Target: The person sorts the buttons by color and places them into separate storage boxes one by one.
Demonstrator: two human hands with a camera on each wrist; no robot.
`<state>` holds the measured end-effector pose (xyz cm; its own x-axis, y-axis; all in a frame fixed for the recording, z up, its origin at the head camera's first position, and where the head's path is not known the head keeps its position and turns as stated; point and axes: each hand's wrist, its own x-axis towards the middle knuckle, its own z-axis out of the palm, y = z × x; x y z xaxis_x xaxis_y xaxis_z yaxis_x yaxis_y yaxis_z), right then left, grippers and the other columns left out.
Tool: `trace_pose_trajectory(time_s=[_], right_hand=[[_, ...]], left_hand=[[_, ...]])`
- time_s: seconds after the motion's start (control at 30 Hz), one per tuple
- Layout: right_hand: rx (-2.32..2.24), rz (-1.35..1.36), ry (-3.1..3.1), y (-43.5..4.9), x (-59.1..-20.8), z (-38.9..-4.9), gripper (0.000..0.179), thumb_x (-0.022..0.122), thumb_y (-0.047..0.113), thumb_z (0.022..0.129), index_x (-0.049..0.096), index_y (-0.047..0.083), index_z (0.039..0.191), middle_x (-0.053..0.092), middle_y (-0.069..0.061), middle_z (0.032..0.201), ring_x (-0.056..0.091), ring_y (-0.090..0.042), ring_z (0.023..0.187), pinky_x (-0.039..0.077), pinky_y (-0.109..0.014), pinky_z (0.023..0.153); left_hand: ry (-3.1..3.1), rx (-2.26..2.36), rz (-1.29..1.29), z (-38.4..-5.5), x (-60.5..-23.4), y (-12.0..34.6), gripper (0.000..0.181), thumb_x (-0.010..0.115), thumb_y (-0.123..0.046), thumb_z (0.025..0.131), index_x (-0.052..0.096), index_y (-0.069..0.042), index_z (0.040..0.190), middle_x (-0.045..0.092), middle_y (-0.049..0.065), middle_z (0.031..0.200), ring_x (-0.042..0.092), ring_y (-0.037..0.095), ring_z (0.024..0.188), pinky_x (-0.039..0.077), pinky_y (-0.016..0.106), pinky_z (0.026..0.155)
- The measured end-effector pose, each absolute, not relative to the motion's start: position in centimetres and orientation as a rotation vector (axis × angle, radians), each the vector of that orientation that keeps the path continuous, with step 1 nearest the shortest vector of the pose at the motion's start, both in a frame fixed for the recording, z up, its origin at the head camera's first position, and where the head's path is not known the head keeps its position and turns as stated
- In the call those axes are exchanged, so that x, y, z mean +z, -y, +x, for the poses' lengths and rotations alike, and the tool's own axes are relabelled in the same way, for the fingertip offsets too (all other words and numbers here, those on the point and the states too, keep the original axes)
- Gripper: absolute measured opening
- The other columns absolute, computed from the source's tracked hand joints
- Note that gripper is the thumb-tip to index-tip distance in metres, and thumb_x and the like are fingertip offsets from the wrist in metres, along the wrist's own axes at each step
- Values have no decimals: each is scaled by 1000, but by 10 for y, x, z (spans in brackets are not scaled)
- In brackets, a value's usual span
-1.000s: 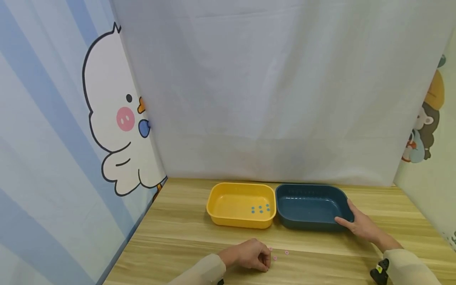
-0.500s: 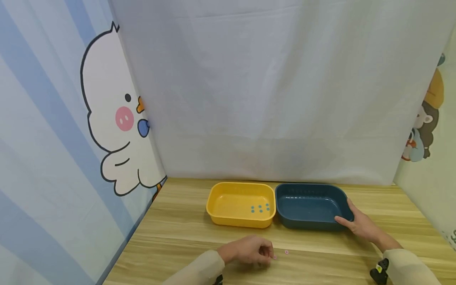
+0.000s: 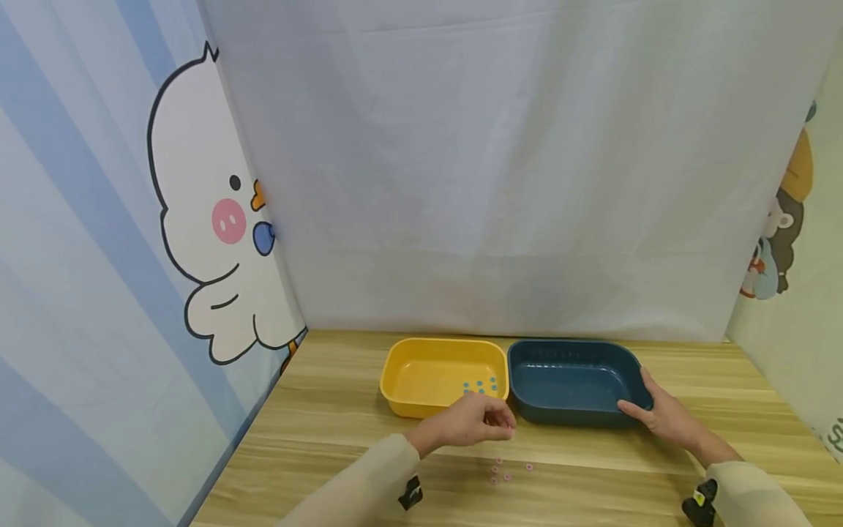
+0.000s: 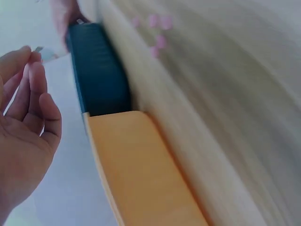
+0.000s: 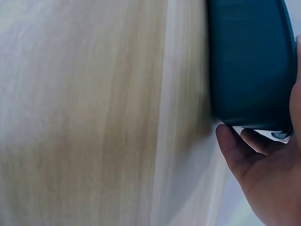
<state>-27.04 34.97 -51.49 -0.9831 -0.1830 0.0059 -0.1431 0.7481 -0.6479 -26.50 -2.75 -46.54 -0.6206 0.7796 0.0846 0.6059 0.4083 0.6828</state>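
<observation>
"What had changed in the head view?"

"The left hand (image 3: 464, 423) had come up off the wooden tabletop (image 3: 316, 454) and hung before the near right corner of the yellow tray (image 3: 421, 377), hiding part of its rim. Five pink rings (image 3: 506, 477) lay uncovered in front of the trays, four grouped and one off to the right. Half a second earlier, that hand had covered some of them."

"And its fingers?"

"Curled, with thumb and forefinger brought together. Whether a ring sat between them I couldn't tell."

"What did the lift mean for the work?"

"I judged that picking at the group had given way to carrying, if the pinch held anything. The small blue rings (image 3: 492, 380) were lying in the yellow tray's right part, and the dark teal tray (image 3: 569, 388) beside it showed a bare floor."

"Did the left wrist view settle the pinch?"

"No. Thumb and forefinger met at the tips, the other fingers loosely bent, but nothing clear showed between them. The pink rings were blurred on the tabletop."

"The right wrist view?"

"The right hand (image 5: 268, 176) held the teal tray's end, fingers bent against it. The head view matched: its grip there hadn't shifted."
</observation>
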Motion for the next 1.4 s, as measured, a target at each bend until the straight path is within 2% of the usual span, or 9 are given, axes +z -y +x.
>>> trace_pose_trajectory(time_s=[0.2, 0.33, 0.7, 0.97, 1.4], right_hand=[[-1074, -251, -2859, -348, -514, -270, 98, 58, 38, 94, -10, -14, 143, 4, -47, 140, 15, -63, 124, 20, -68, 97], [-1067, -240, -2860, -348, -513, -269, 99, 57, 39, 94, -11, -13, 143, 4, -47, 140, 15, -63, 124, 20, -68, 97], [-1072, -242, -2845, -349, -513, -269, 98, 56, 39, 94, -13, -11, 144, 2, -46, 141, 14, -63, 125, 20, -68, 96], [-1081, -233, -2831, -348, -513, -269, 99, 57, 38, 94, -13, -10, 144, 2, -45, 142, 13, -62, 125, 19, -68, 97], [-1060, -241, -2833, -348, -510, -268, 99, 57, 38, 94, -12, -12, 144, 3, -46, 141, 14, -63, 125, 20, -68, 96]], left_hand=[[-2494, 1188, 1026, -278, -456, 17, 13, 67, -17, 89, 71, -7, 97, 64, -12, 78, 54, 0, 67, 45, 16, 62], [-2492, 1257, 915, -286, -454, 11, 10, 67, -14, 89, 71, -7, 96, 63, -11, 78, 54, 3, 69, 46, 18, 66], [-2519, 1328, 763, -302, -460, -7, 5, 66, -17, 90, 69, -13, 92, 61, -9, 79, 55, 5, 71, 47, 19, 66], [-2523, 1383, 733, -310, -466, -17, 7, 67, -15, 89, 69, -10, 94, 61, -6, 80, 55, 6, 71, 48, 19, 65], [-2530, 1480, 580, -317, -476, -29, 6, 65, -16, 91, 68, -12, 94, 60, -7, 81, 54, 8, 71, 48, 20, 66]])
